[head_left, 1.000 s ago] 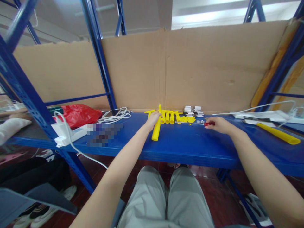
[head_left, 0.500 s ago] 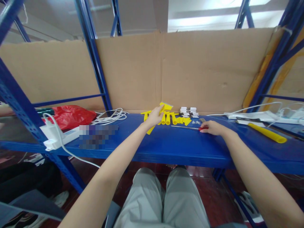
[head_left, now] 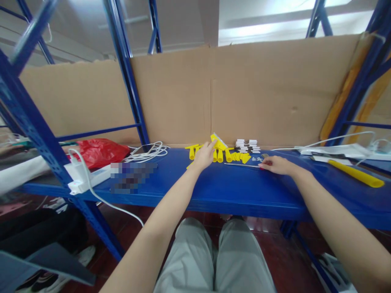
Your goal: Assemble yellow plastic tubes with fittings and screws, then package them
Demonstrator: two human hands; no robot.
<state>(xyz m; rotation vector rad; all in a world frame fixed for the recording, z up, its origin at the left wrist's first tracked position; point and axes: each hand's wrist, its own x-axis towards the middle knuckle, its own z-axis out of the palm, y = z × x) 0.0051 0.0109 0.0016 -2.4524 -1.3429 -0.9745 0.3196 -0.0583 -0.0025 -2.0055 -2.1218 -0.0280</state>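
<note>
My left hand (head_left: pixel 204 156) is closed on a yellow scraper (head_left: pixel 218 141) with a pale strip along its edge, raised and tilted above the shelf. Several yellow tube-handled pieces (head_left: pixel 220 155) stand in a row beside and partly behind that hand. With fingers closed on its red handle, my right hand (head_left: pixel 276 165) holds a screwdriver (head_left: pixel 241 164); the long shaft points left, low over the blue shelf (head_left: pixel 226 185). Small flat yellow pieces (head_left: pixel 241 157), a heap of tiny screws (head_left: pixel 255 159) and a stack of white pieces (head_left: pixel 247 145) lie between the hands.
Cardboard (head_left: pixel 259 93) walls off the back. On the left are a white power strip (head_left: pixel 91 179), a red plastic bag (head_left: pixel 100 154) and coiled white cable (head_left: pixel 149 152). A yellow tube (head_left: pixel 356 173) lies at the right. Blue posts (head_left: pixel 128 81) frame the shelf.
The scraper in my left hand has turned, its pale edge now slanting down to the right. My right hand stays on the screwdriver. The whole view has shifted slightly.
</note>
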